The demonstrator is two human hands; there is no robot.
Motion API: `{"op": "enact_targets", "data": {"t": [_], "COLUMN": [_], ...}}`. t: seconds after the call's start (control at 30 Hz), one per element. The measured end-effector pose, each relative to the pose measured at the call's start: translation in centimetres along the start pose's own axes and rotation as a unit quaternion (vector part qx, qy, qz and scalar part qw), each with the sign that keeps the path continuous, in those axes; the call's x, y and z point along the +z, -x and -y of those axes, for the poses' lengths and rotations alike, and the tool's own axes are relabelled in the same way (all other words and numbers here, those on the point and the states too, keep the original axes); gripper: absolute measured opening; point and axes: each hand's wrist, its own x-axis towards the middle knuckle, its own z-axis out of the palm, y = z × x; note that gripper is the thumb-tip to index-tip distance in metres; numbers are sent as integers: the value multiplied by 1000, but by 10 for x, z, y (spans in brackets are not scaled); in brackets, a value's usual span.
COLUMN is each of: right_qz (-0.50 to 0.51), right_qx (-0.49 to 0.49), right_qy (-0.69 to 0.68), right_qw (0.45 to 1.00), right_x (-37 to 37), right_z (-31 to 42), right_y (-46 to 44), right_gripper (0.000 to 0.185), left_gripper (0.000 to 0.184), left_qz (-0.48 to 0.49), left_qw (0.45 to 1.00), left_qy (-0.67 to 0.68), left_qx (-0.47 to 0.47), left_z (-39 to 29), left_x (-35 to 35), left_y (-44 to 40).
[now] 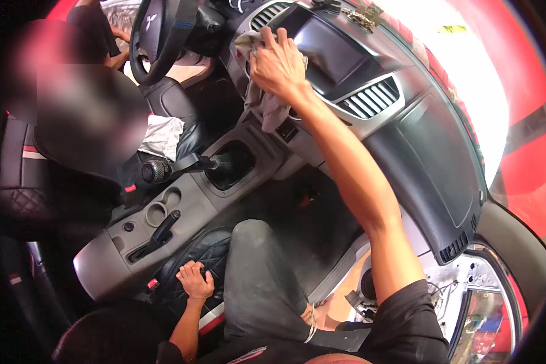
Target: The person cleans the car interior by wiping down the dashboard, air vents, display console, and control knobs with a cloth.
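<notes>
My right hand (279, 65) presses a crumpled grey-beige cloth (275, 115) against the middle of the dashboard. It is beside the dark centre screen (333, 48), and part of the cloth hangs below the hand towards the lower console. My left hand (195, 280) rests on the black quilted seat (215, 249) beside my bent knee, fingers spread and holding nothing. The handbrake lever (164, 227) stands just beyond it.
A co-worker in dark clothing (94, 27) is on the steering wheel (158, 36) side. A white cloth (162, 136) lies on the seat there. The gear lever (156, 171) rises from the grey console (97, 267). An open door with exposed innards (446, 297) is at right.
</notes>
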Motion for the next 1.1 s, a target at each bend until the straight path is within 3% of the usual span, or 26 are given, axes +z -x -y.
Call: {"op": "enact_targets", "data": {"t": [0.23, 0.33, 0.47, 1.1], "right_qz": [-22, 22, -13, 25], "right_qx": [-57, -36, -28, -20], "right_qy": [-4, 14, 12, 56], "right_qw": [998, 999, 999, 998], "right_x": [8, 7, 7, 8], "right_z": [-8, -4, 0, 1], "right_y": [1, -8, -8, -12], "right_gripper": [27, 24, 22, 23], "left_gripper": [36, 37, 37, 37], "left_qz": [-2, -11, -22, -21], "left_qw": [1000, 1000, 1000, 1000], "left_qy": [-5, -4, -8, 4], "left_qx": [8, 9, 12, 9], "left_z": [2, 5, 5, 3], "left_x": [2, 4, 7, 4], "left_y": [5, 3, 6, 4]}}
